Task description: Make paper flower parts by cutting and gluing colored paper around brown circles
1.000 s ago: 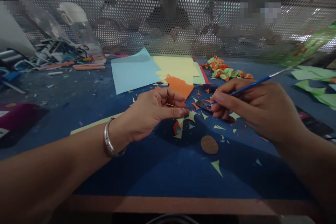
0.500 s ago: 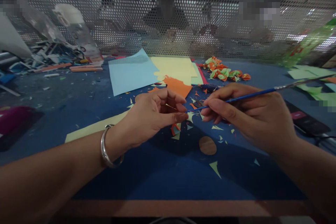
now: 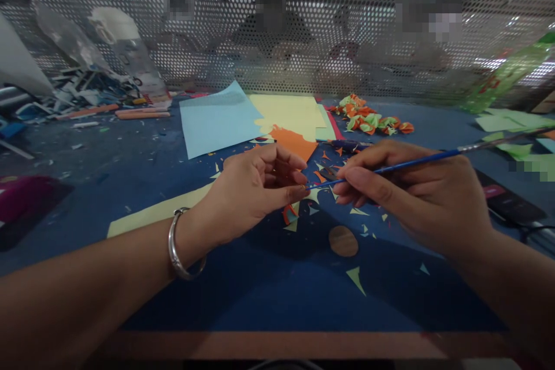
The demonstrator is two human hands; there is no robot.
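Note:
My right hand [image 3: 411, 193] is closed round a thin blue paintbrush [image 3: 416, 161], held slantwise like a pen. Its metal collar and dark end point up to the right, while the narrow handle tip reaches the fingertips of my left hand [image 3: 255, 185]. On that hand, thumb and fingers are curled together in a pinch at the tip. Whatever lies between them is too small and hidden to name. Just below the left fingers is a small orange and blue paper piece [image 3: 289, 214]. An orange paper sheet [image 3: 297, 143] with a ragged edge lies behind the hands.
Blue paper [image 3: 219, 121] and yellow paper [image 3: 288, 107] lie further back, beside crumpled orange and green paper pieces [image 3: 368, 121]. Paper scraps [image 3: 356, 280] are scattered in front. A clear bottle [image 3: 139, 58] stands left, a green bottle [image 3: 507, 75] right. A dark phone [image 3: 507, 199] sits behind my right wrist.
Both hands stay almost in place. The paintbrush and my right hand have shifted very slightly.

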